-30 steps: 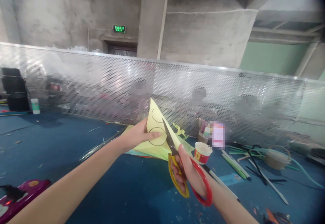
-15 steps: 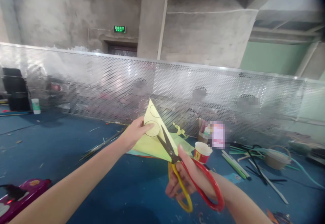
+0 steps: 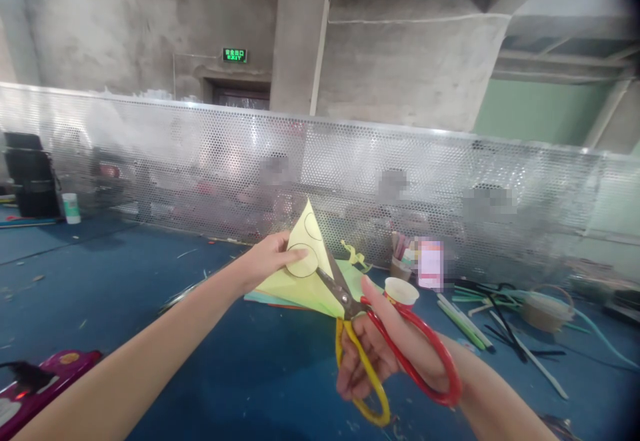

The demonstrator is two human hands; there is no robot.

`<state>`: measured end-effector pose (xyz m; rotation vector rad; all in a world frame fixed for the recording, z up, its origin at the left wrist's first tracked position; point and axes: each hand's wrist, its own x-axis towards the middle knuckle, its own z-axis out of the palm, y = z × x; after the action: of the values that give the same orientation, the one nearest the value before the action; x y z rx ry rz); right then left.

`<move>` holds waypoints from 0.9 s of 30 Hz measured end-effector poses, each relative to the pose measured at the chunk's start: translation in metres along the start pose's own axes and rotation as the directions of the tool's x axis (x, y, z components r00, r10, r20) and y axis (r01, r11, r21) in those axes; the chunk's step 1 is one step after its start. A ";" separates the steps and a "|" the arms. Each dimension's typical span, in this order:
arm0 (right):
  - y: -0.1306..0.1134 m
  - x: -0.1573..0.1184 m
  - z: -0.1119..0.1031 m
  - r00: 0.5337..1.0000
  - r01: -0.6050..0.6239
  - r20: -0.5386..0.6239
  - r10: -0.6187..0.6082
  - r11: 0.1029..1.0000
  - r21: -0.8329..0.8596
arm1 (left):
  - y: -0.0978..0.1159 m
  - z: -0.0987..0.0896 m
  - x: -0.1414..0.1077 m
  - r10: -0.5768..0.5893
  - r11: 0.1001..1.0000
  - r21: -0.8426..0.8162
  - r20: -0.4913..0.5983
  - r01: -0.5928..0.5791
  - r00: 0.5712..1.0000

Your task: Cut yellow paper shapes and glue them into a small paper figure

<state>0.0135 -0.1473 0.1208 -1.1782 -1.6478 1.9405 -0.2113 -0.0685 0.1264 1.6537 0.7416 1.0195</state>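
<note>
Pinched between the thumb and fingers of my left hand [image 3: 270, 259] is a pale yellow piece of paper [image 3: 302, 233], pointed at the top, with drawn circles on it. My right hand [image 3: 373, 344] grips scissors [image 3: 345, 300] with one red and one yellow handle. Their blades are apart and reach the paper's right edge, just right of the larger circle. Beneath the paper, yellow and green sheets [image 3: 280, 286] lie on the blue surface. A paper cup [image 3: 401, 292] stands just behind my right hand, its lower part partly hidden.
A perforated metal barrier [image 3: 200, 161] runs across behind the work surface. Green and white strips [image 3: 465, 324] and a small basket [image 3: 545, 311] lie at the right. At the lower left sits a purple power strip [image 3: 55, 388] with a plug. A white-green canister [image 3: 71, 208] stands far left.
The held paper has shifted and tilted slightly right. The scissors and my right hand have moved a little right and down, with the blades now at the paper's edge.
</note>
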 end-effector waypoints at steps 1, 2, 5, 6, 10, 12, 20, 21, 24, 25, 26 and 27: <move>-0.001 0.000 0.000 1.000 0.009 -0.005 -0.009 1.000 -0.003 | 0.002 0.001 -0.001 -0.008 1.000 -0.017 0.036 0.008 0.999; -0.001 0.001 0.000 1.000 0.017 -0.007 -0.017 1.000 -0.008 | 0.004 0.001 -0.002 -0.013 0.999 -0.034 0.073 0.015 0.997; 0.003 0.008 -0.003 0.998 0.052 -0.045 -0.054 0.997 -0.047 | 0.010 0.003 -0.004 -0.011 0.996 -0.080 0.155 0.024 0.988; 0.007 0.011 -0.005 0.995 0.068 -0.061 -0.073 0.995 -0.070 | 0.011 0.003 -0.004 0.000 0.995 -0.095 0.160 0.015 0.987; 0.022 0.026 -0.007 0.975 0.180 -0.105 -0.195 0.974 -0.134 | 0.012 0.002 -0.004 0.033 0.992 -0.123 0.091 -0.021 0.995; 0.026 0.028 -0.003 0.945 0.261 -0.148 -0.293 0.944 -0.204 | 0.011 0.001 -0.003 0.017 0.993 -0.120 0.042 -0.012 0.999; 0.025 0.031 0.010 0.863 0.412 -0.188 -0.470 0.868 -0.277 | 0.014 0.001 -0.006 -0.026 0.994 -0.107 -0.031 0.023 0.999; 0.025 0.032 0.009 0.870 0.417 -0.171 -0.463 0.874 -0.248 | 0.016 0.001 -0.007 -0.028 0.994 -0.102 -0.026 0.025 0.999; 0.026 0.032 0.007 0.892 0.398 -0.131 -0.433 0.888 -0.228 | 0.019 0.002 -0.010 -0.035 0.996 -0.081 0.012 0.036 0.999; 0.026 0.031 0.007 0.894 0.395 -0.131 -0.429 0.891 -0.226 | 0.020 0.002 -0.011 -0.039 0.996 -0.075 0.031 0.041 0.999; 0.026 0.031 0.008 0.892 0.395 -0.137 -0.430 0.891 -0.223 | 0.021 0.003 -0.012 -0.043 0.997 -0.069 0.050 0.046 0.998; 0.027 0.031 0.009 0.887 0.398 -0.154 -0.435 0.890 -0.223 | 0.022 0.004 -0.012 -0.046 0.997 -0.064 0.064 0.050 0.997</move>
<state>-0.0046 -0.1385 0.0848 -0.9418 -1.8207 1.3823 -0.2132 -0.0872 0.1435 1.5968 0.6964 0.9442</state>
